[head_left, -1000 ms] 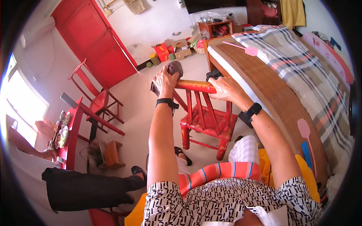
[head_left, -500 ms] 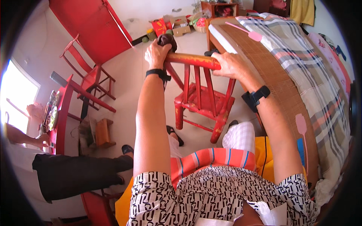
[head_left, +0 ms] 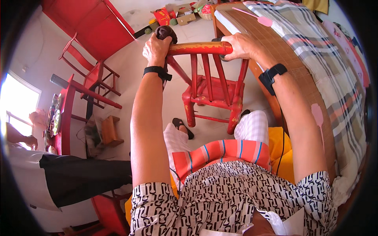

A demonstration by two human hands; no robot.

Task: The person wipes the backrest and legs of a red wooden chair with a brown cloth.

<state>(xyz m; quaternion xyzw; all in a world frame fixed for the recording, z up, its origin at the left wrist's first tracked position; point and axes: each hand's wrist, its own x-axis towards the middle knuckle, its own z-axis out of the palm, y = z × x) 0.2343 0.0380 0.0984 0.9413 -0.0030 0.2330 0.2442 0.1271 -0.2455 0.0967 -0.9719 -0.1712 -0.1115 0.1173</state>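
Observation:
A small red wooden chair with worn paint stands on the floor in front of my knees. Its top rail spans the gap between my two hands. At the rail's left end, my left hand is closed, with a bunched dark brown cloth bulging out past its fingers. My right hand wraps around the rail's right end. Something dark shows beside and below its fingers, too hidden to name. Black bands are on both wrists.
A bed with a woven mat and plaid cover runs along the right; pink fly swatters lie on it. At left are a red table, a larger red chair, a wooden stool and another person.
Both hands have shifted slightly up and left in view with the chair's rail between them. The other person's hand has drawn back from the table.

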